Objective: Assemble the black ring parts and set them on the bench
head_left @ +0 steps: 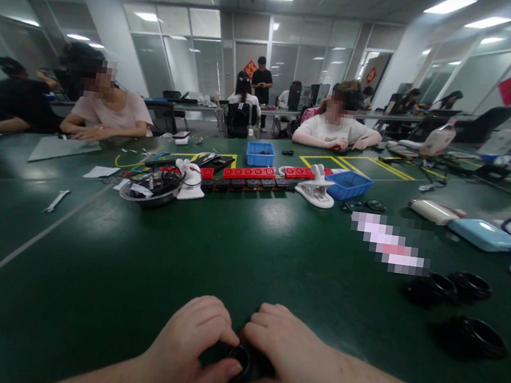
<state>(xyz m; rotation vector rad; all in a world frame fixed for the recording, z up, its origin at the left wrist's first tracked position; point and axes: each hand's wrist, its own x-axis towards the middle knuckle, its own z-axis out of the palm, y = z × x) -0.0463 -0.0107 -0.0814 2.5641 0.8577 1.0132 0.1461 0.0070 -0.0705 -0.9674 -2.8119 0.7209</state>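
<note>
- At the far left we see a spanner lying alone on the green table, with a grey sheet farther off in front of a seated person in pink.
- Right of that, a bowl of cables sits just beside a white gadget.
- A row of red and black power strips runs across the far middle, with one blue bin behind it and another blue bin to its right, next to a white clamp.
- Near us, our left hand curls around a small black ring; the fingers are bent over it and the thumb presses its near side.
- Our right hand meets it from the other side, fingers clenched on the same ring, so both hands grip it together at the near edge of the table, in the middle.
- Most of the ring is hidden by the fingers, and we cannot tell its full shape.
- To the right, well apart from the hands, three larger black rings lie on the table, two touching and one nearer to us.
- Far right we see a light blue case and a white tube.
- A second seated person in white faces us across the table.
</note>
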